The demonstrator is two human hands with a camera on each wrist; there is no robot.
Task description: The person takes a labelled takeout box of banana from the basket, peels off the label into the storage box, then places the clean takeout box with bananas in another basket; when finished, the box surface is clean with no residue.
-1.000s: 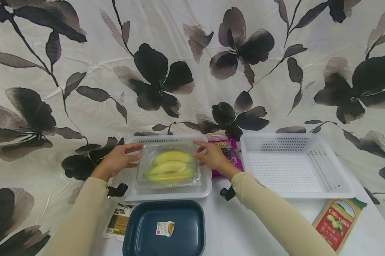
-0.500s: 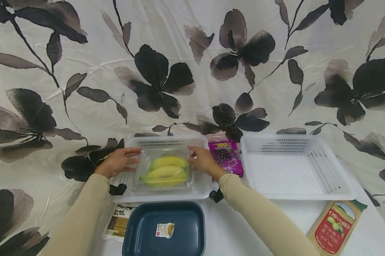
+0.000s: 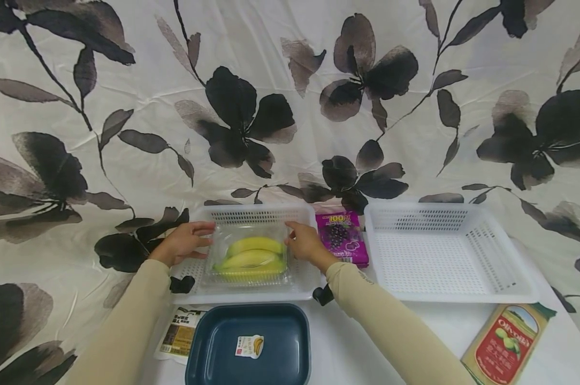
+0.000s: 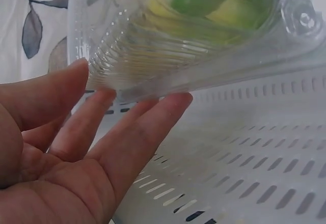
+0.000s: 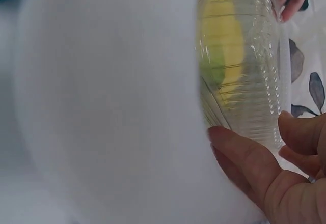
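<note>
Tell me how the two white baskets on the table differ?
The left basket holds a clear box of bananas, with the left hand and right hand at its sides; the right basket holds nothing. The right basket looks larger. Both are white, rectangular and perforated.

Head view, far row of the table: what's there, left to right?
Left hand → clear box of bananas in a white basket → right hand → purple packet → second white basket.

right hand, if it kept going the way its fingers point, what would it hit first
The right hand points left at the clear banana box in the left basket. Its fingertips already look to be on the box's end, so it meets that first.
</note>
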